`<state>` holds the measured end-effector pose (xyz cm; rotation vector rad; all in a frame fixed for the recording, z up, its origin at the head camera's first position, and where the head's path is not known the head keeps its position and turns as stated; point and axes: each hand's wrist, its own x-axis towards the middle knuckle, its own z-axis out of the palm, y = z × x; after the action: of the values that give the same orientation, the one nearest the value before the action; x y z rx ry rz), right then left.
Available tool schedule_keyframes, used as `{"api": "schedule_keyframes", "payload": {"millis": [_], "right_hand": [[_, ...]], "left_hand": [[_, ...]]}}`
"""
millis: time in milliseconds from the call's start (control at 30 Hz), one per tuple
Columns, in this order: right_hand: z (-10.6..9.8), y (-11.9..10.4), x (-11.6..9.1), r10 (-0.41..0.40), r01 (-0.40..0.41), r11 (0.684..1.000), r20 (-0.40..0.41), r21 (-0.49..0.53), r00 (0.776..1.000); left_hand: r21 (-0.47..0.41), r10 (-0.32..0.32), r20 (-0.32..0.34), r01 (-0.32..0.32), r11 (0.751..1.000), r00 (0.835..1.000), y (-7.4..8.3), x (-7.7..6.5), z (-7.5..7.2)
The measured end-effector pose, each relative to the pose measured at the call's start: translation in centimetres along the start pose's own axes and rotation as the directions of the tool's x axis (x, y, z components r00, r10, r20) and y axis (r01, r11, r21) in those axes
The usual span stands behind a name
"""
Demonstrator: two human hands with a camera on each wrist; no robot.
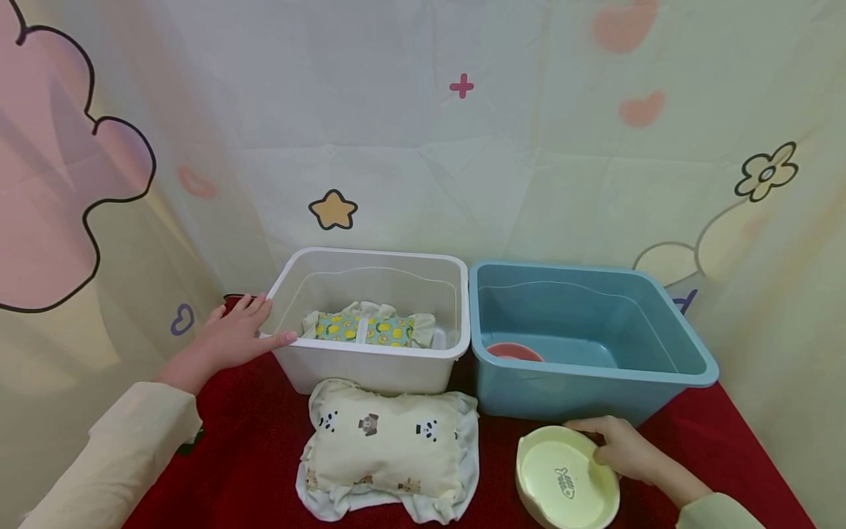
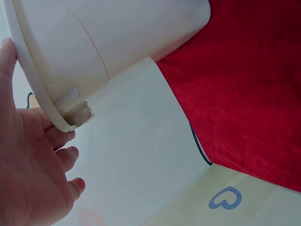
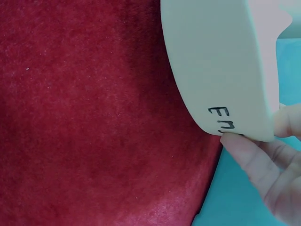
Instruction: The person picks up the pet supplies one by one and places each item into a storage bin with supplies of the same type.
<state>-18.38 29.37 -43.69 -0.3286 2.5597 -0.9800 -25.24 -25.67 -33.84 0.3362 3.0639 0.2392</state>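
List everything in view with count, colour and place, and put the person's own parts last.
White bin: 1, white, left of the blue bin
Blue bin: 1, blue, right of the white bin
Lemon-print cushion: 1, blue-green and yellow with pale ruffles, inside the white bin
Animal-print cushion: 1, cream, in front of the white bin
Yellow bowl: 1, pale yellow, in front of the blue bin
Red dish: 1, red-pink, inside the blue bin, partly hidden
Cloth: 1, red, under the bins
Printed curtain: whitish, behind; panel count unclear
Left hand: 1, bare, on the white bin's rim
Right hand: 1, bare, gripping the yellow bowl's rim
Sleeves: 2, cream
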Motion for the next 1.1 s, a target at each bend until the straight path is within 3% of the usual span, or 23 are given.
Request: {"api": "schedule_keyframes", "payload": {"millis": [1100], "right_hand": [[-1.7, -2.5, -0.8, -0.09, 0.092, 0.981, 0.017, -0.172, 0.996]], "left_hand": [[-0.011, 0.001, -0.002, -0.001, 1.0, 1.0, 0.1, -0.1, 0.0]]}}
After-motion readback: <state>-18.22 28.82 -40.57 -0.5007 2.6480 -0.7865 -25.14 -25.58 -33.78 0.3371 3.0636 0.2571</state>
